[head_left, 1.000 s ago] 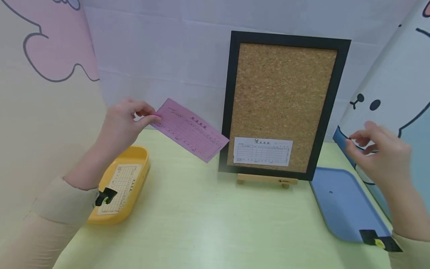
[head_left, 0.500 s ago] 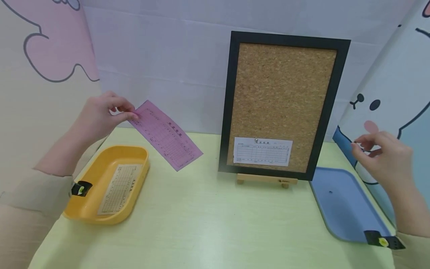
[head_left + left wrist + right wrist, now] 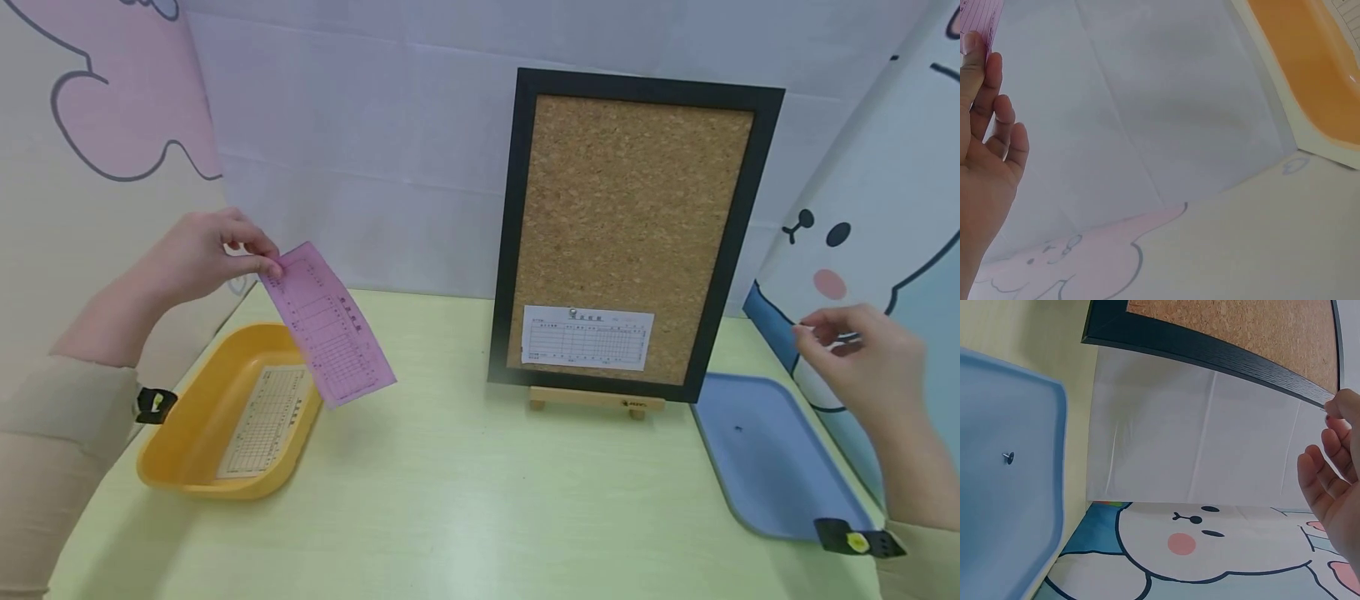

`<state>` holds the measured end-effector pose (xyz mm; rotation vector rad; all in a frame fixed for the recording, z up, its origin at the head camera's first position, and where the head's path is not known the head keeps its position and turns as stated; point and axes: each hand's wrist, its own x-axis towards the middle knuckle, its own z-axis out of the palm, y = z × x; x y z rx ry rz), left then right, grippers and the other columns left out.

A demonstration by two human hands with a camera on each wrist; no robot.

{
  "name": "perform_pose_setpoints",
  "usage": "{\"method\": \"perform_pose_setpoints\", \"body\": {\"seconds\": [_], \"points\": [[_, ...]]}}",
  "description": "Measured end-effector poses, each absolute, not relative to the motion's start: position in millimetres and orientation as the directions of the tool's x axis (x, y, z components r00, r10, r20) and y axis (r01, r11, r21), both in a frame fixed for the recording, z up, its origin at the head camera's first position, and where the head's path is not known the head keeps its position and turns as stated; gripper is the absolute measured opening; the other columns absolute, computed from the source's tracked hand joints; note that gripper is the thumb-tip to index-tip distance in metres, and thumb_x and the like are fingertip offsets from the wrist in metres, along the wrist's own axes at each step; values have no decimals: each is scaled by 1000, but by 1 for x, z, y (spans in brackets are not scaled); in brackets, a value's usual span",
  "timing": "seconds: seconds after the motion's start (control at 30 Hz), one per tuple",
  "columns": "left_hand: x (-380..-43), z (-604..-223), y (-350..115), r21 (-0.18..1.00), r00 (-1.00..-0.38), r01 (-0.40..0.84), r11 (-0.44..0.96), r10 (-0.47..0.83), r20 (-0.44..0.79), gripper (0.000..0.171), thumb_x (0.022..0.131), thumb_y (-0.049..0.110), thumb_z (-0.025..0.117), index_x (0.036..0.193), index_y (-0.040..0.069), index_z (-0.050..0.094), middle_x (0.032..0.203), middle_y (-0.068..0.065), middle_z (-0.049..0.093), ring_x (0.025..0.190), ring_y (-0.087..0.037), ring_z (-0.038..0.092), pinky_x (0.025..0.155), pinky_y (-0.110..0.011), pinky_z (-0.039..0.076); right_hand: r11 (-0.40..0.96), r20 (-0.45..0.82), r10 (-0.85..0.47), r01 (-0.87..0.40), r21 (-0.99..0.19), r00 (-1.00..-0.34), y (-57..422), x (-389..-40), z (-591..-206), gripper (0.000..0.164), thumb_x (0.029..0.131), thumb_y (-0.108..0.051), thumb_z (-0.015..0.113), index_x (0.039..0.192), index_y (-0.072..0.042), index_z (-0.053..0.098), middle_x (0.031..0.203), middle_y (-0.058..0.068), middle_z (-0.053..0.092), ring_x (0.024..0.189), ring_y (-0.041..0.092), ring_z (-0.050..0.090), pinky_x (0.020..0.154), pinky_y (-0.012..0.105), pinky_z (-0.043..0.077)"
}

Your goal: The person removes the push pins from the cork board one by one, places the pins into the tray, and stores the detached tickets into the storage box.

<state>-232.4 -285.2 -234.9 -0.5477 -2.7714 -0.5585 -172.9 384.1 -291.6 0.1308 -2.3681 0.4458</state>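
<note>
My left hand (image 3: 210, 254) pinches one corner of a pink printed form slip (image 3: 330, 333) between thumb and fingers. The slip hangs tilted in the air, its lower part overlapping the yellow tray's right rim in the head view. On the far right, my right hand (image 3: 870, 358) is raised above the blue tray (image 3: 780, 467), thumb and index finger pinched together on a tiny thumbtack, mostly hidden by the fingertips. Another thumbtack (image 3: 1009, 458) lies in the blue tray. A white form slip (image 3: 587, 340) is pinned low on the framed cork board (image 3: 637, 208).
The yellow tray (image 3: 168, 454) at the left holds a cream printed slip (image 3: 262, 421). A small wooden easel (image 3: 596, 400) supports the cork board on the pale green table (image 3: 465, 500). Behind stands a white sheet (image 3: 360, 142), with cartoon-printed coverings at both sides.
My left hand has moved left, away from the cork board, carrying the pink slip toward the yellow tray; the slip now hangs more steeply. My right hand has shifted slightly right and down.
</note>
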Motion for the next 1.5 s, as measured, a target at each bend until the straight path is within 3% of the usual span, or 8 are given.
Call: {"method": "perform_pose_setpoints", "body": {"seconds": [0.4, 0.73, 1.07, 1.5], "points": [[-241, -239, -306, 252, -941, 331, 909, 298, 160, 17, 74, 29, 74, 82, 15, 72, 90, -5, 58, 84, -21, 47, 65, -33, 40, 936, 583, 74, -145, -321, -809, 395, -176, -307, 17, 82, -13, 64, 93, 0, 62, 81, 10, 56, 69, -6, 35, 57, 0, 28], [-248, -251, -315, 196, -942, 333, 922, 332, 37, 8, 74, 14, 74, 82, 13, 72, 75, 2, 61, 76, -20, 49, 66, -35, 44, 934, 542, 33, -166, -315, -840, 402, -175, -323, 15, 78, -13, 67, 86, -1, 62, 77, 12, 58, 65, -14, 33, 53, 0, 30], [-252, -267, -321, 114, -924, 381, 918, 383, 4, 7, 71, 11, 75, 76, 12, 71, 68, 4, 59, 66, -16, 50, 62, -31, 46, 929, 422, 64, -100, -355, -904, 410, -174, -341, 20, 83, -25, 65, 90, -6, 63, 81, 10, 57, 70, 1, 39, 53, 4, 34], [-251, -297, -333, 131, -928, 363, 923, 371, -44, 6, 71, 14, 75, 76, 14, 70, 67, 5, 59, 65, -16, 49, 61, -31, 46, 919, 421, 93, -85, -385, -902, 410, -173, -372, 17, 81, -18, 66, 90, -4, 62, 78, 9, 58, 70, 8, 41, 56, 11, 33]]}}
